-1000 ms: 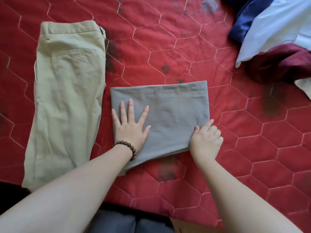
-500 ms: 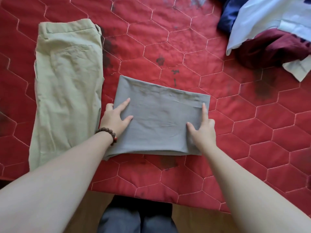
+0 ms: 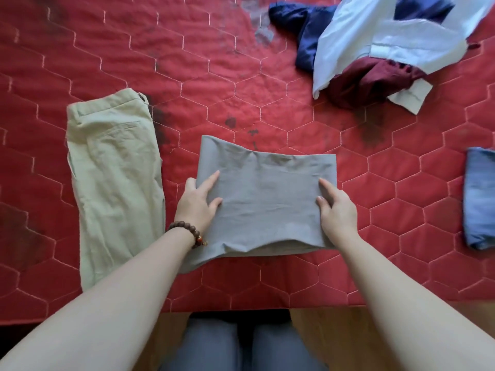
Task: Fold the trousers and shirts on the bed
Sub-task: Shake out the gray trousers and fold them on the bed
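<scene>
Grey trousers [image 3: 267,199], folded into a thick rectangle, lie in the middle of the red quilted bed [image 3: 241,84]. My left hand [image 3: 197,204] grips the bundle's left edge, thumb and forefinger on top and the other fingers under the side. My right hand [image 3: 337,210] grips its right edge the same way. Beige trousers [image 3: 115,183] lie folded lengthwise to the left, waistband away from me. At the far right, a loose heap holds a light blue shirt [image 3: 375,41], a navy garment [image 3: 305,38] and a maroon garment [image 3: 375,79].
A folded blue denim piece [image 3: 479,196] sits at the right edge of view. The bed's near edge [image 3: 267,309] runs just below the grey bundle, with wooden floor and my knees beyond it. Dark stains mark the quilt.
My hands went from pressing flat on the grey trousers to gripping both side edges. The view has pulled back, showing more of the bed and the denim piece.
</scene>
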